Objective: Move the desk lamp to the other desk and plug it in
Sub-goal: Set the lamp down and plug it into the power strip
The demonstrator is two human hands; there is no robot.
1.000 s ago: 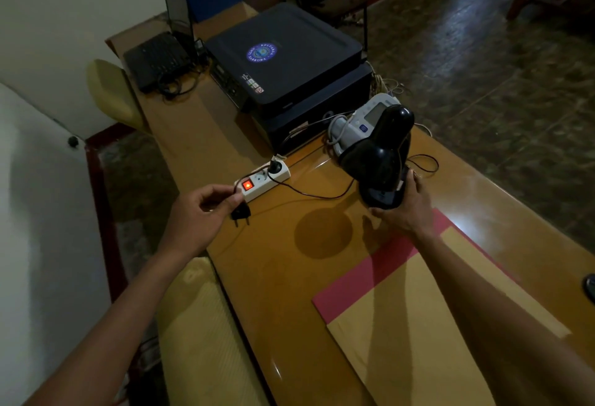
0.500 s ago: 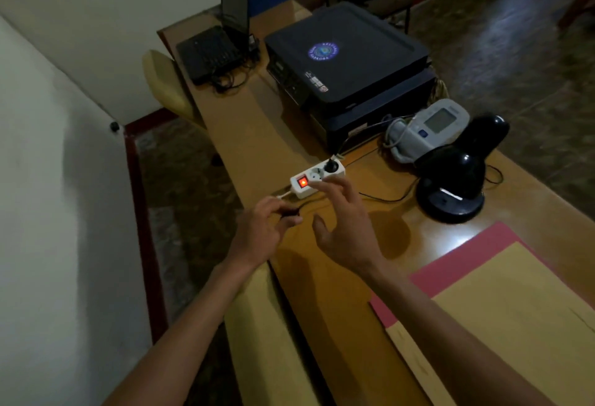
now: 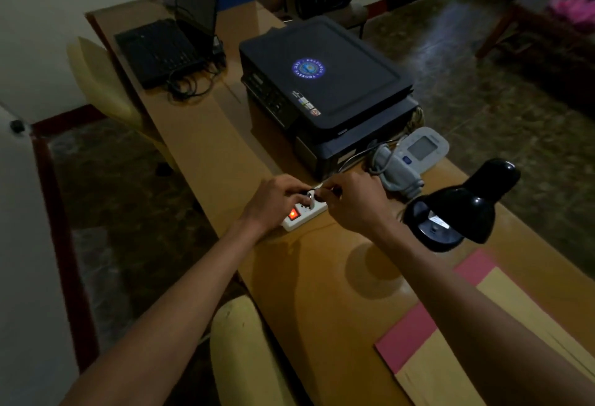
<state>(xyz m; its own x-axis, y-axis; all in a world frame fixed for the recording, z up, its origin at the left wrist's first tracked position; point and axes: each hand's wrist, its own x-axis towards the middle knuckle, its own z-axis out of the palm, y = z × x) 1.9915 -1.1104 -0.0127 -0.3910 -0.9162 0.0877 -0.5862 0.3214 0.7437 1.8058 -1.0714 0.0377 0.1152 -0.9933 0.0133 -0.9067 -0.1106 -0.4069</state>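
Note:
The black desk lamp (image 3: 457,206) stands on the wooden desk (image 3: 322,277) at the right, its shade tilted down and unlit. A white power strip (image 3: 301,214) with a glowing red switch lies in front of the printer. My left hand (image 3: 273,203) pinches the lamp's black plug (image 3: 309,195) right above the strip. My right hand (image 3: 354,203) rests on the strip's far end, fingers curled around it, just beside the plug. The plug's pins are hidden between my fingers.
A black printer (image 3: 325,90) sits behind the strip, a blood pressure monitor (image 3: 412,158) to its right, a laptop (image 3: 174,42) at the desk's far end. Pink and tan folders (image 3: 467,335) lie near right. Yellow chairs (image 3: 244,354) stand along the desk's left edge.
My right hand let go of the lamp, which now stands on the desk, and came over to the power strip. My left hand carried the plug up onto the strip.

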